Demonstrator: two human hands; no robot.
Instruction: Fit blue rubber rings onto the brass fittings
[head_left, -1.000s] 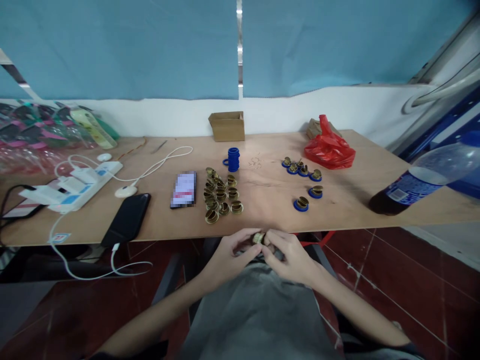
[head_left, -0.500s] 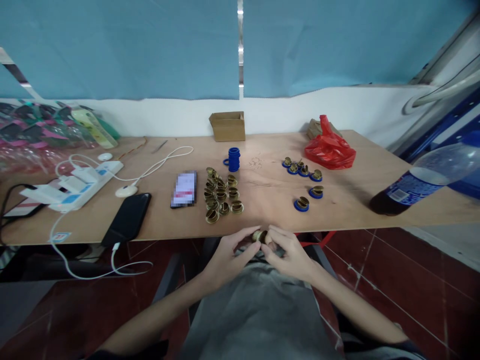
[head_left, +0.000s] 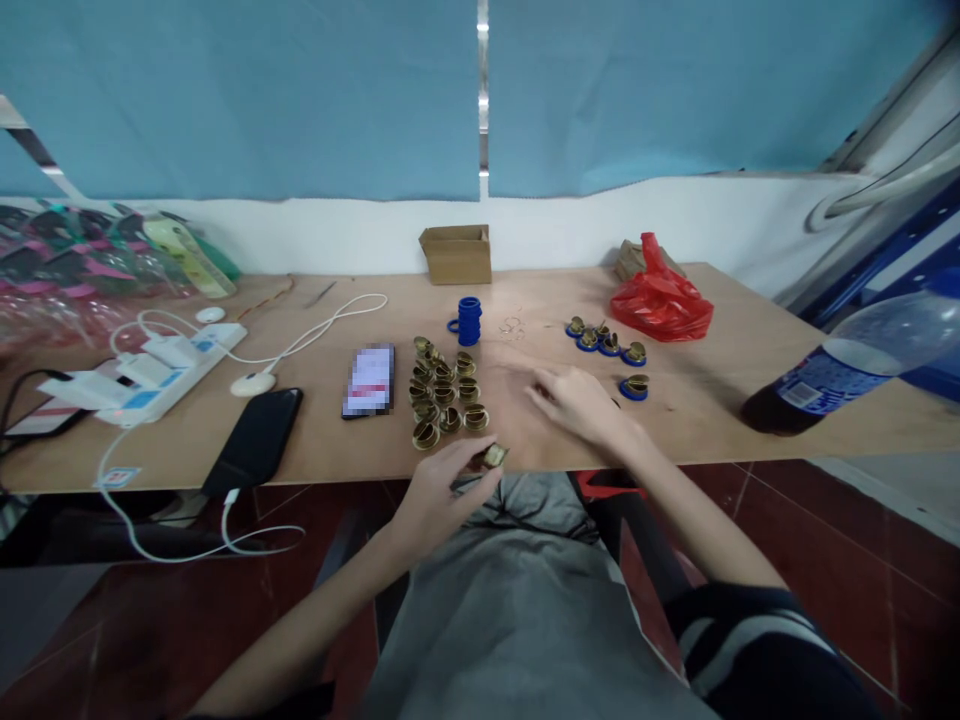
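Brass fittings are lying across a wooden worktop (head_left: pixel 225 440) in three lots, from largest to smallest. Bare brass pieces (head_left: pixel 442 390) are sitting clustered near the front edge at the middle, seemingly not yet fitted. Finished-looking pieces seated on blue rings (head_left: pixel 604 340) are lying toward the far right, near a red bag (head_left: pixel 660 295), with one more (head_left: pixel 634 387) apart, nearer the front. A short stack of spare blue rings (head_left: pixel 469 320) is standing toward the back edge. By this count, more seem left than done. The right hand (head_left: pixel 577 405) is resting loosely open on the worktop, possibly covering something, I cannot tell. The left hand (head_left: pixel 442 490) is pinching a single brass piece (head_left: pixel 494 456) just off the front edge.
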